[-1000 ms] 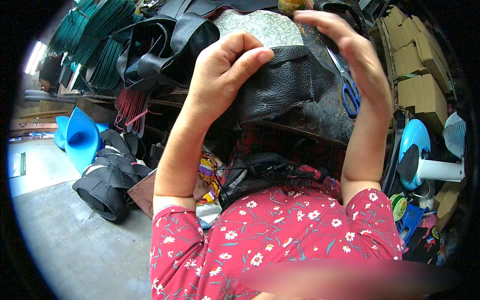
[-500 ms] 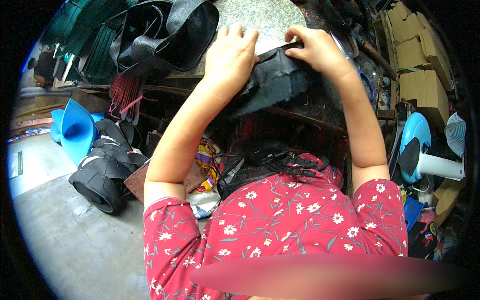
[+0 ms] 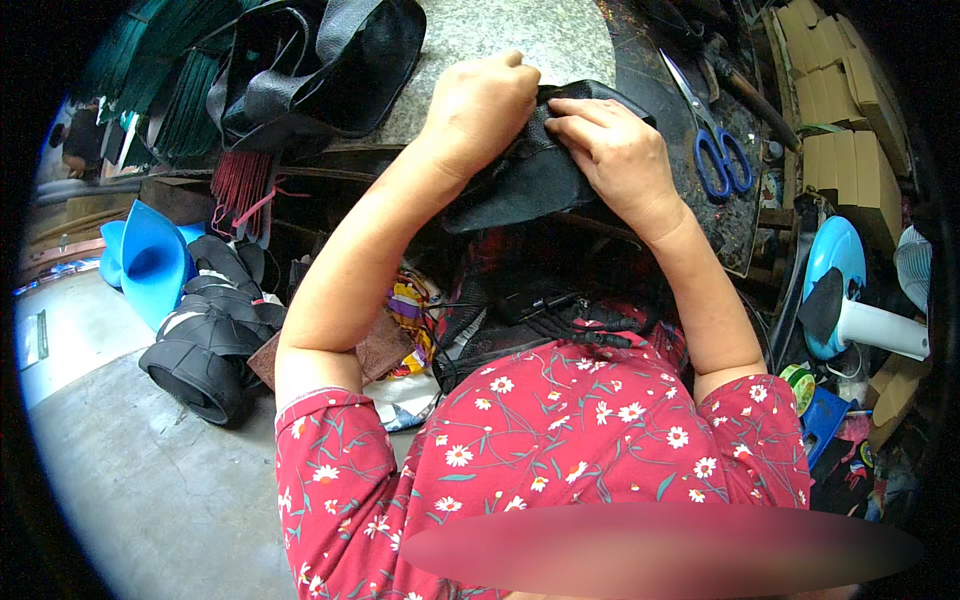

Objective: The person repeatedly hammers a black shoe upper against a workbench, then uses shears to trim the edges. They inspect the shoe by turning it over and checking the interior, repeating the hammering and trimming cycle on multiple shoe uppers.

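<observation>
A black leather piece (image 3: pixel 535 190) hangs folded over the front edge of the worktop, between my two hands. My left hand (image 3: pixel 485 108) is closed in a fist at its left upper edge, the fingertips hidden. With bent fingers pressed together, my right hand (image 3: pixel 615 155) grips the same piece near its middle fold. Part of the leather shows beyond my right fingers. A pale speckled round slab (image 3: pixel 565 40) lies behind the hands.
Curled black leather parts (image 3: pixel 330 80) sit at the left of the slab. Blue-handled scissors (image 3: pixel 712 145) lie at the right, near a hammer-like wooden handle (image 3: pixel 760 110). Cardboard boxes (image 3: pixel 850 180) and a blue-and-white fan (image 3: pixel 835 285) stand farther right. Black rolled pieces (image 3: pixel 205 370) rest at the left.
My right hand has moved left and down, closer to my left hand. The leather is now bunched and folded over. The scissors, mostly hidden before, show in full.
</observation>
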Demonstrator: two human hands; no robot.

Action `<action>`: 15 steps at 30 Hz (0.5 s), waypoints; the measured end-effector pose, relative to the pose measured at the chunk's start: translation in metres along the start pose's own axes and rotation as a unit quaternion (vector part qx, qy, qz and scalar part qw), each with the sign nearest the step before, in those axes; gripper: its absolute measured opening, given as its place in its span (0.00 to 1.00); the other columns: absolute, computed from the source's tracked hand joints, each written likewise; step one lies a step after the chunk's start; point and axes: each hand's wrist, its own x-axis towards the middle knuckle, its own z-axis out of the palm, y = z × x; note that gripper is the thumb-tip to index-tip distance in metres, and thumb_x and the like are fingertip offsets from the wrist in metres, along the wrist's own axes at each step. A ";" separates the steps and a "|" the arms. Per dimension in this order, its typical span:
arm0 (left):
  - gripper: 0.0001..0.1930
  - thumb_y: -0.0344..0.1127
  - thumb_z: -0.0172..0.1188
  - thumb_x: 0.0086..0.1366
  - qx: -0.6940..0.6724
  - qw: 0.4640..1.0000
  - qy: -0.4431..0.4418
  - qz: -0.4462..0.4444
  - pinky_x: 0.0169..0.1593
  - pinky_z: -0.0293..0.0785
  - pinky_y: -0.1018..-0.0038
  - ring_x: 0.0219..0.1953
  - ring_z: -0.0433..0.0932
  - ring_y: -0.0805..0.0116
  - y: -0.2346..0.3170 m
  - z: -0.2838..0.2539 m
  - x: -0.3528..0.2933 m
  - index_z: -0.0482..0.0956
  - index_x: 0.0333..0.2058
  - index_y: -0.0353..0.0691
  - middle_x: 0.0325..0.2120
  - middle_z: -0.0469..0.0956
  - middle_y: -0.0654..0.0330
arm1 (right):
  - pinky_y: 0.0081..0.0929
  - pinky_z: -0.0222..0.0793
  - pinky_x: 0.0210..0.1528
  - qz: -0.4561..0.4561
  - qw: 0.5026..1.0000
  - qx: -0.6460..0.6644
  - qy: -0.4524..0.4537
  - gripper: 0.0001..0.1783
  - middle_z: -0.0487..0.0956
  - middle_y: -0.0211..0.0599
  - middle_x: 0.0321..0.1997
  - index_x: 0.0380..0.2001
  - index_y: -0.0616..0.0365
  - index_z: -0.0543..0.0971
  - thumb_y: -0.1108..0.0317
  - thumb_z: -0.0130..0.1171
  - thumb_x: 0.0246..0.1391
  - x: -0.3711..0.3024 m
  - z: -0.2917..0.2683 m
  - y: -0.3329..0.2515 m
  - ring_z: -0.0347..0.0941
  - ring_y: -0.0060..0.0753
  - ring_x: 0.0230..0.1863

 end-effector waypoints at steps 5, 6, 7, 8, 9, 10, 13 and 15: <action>0.04 0.33 0.64 0.54 -0.029 0.998 0.032 0.053 0.34 0.77 0.66 0.31 0.80 0.58 0.004 -0.001 -0.012 0.80 0.29 0.44 0.27 0.76 0.60 | 0.31 0.77 0.45 0.020 0.999 -0.025 -0.015 0.06 0.83 0.31 0.43 0.32 0.52 0.82 0.68 0.63 0.49 0.000 0.001 -0.002 0.80 0.34 0.44; 0.04 0.32 0.64 0.54 -0.029 0.997 0.029 0.072 0.35 0.77 0.66 0.32 0.79 0.59 0.004 0.000 -0.012 0.80 0.30 0.45 0.27 0.76 0.61 | 0.31 0.77 0.45 0.022 0.999 -0.018 -0.020 0.06 0.83 0.32 0.43 0.33 0.53 0.83 0.68 0.63 0.50 0.001 0.002 -0.002 0.80 0.35 0.44; 0.06 0.32 0.63 0.53 -0.014 0.997 0.027 0.070 0.36 0.77 0.67 0.34 0.79 0.61 0.005 0.001 -0.013 0.80 0.31 0.45 0.28 0.76 0.63 | 0.31 0.77 0.45 0.022 1.000 -0.010 -0.020 0.06 0.83 0.32 0.43 0.33 0.53 0.83 0.69 0.63 0.50 0.001 0.002 -0.002 0.80 0.36 0.44; 0.05 0.32 0.62 0.53 -0.004 0.998 0.021 0.064 0.36 0.77 0.67 0.34 0.79 0.61 0.005 0.002 -0.013 0.80 0.31 0.45 0.28 0.75 0.63 | 0.31 0.77 0.45 0.030 0.999 -0.004 -0.026 0.06 0.83 0.33 0.43 0.34 0.54 0.83 0.69 0.63 0.51 0.002 0.000 0.000 0.80 0.36 0.44; 0.05 0.32 0.62 0.53 0.003 0.998 0.017 0.062 0.36 0.77 0.67 0.34 0.79 0.61 0.005 0.003 -0.013 0.79 0.31 0.45 0.27 0.75 0.63 | 0.31 0.77 0.46 0.023 0.998 0.052 -0.015 0.07 0.83 0.34 0.42 0.35 0.55 0.83 0.70 0.62 0.51 0.002 -0.004 0.003 0.80 0.37 0.44; 0.05 0.32 0.61 0.53 0.010 0.998 0.012 0.061 0.36 0.77 0.67 0.34 0.78 0.61 0.005 0.004 -0.012 0.79 0.30 0.44 0.27 0.75 0.62 | 0.31 0.77 0.46 0.023 0.994 0.105 -0.010 0.07 0.83 0.35 0.42 0.35 0.56 0.83 0.70 0.62 0.52 0.001 -0.009 0.008 0.80 0.38 0.44; 0.05 0.31 0.60 0.53 0.014 0.997 0.015 0.079 0.36 0.77 0.68 0.35 0.78 0.61 0.005 0.007 -0.011 0.79 0.31 0.44 0.28 0.74 0.62 | 0.31 0.75 0.46 0.109 0.974 0.189 0.062 0.08 0.83 0.37 0.41 0.39 0.55 0.84 0.71 0.62 0.54 -0.009 -0.037 0.032 0.80 0.40 0.43; 0.02 0.32 0.58 0.51 0.019 0.995 0.024 0.093 0.38 0.77 0.68 0.36 0.78 0.62 0.004 0.008 -0.012 0.78 0.25 0.44 0.28 0.74 0.61 | 0.32 0.72 0.47 0.190 0.977 0.045 0.089 0.09 0.82 0.36 0.40 0.39 0.53 0.84 0.69 0.63 0.54 -0.024 -0.061 0.050 0.78 0.38 0.43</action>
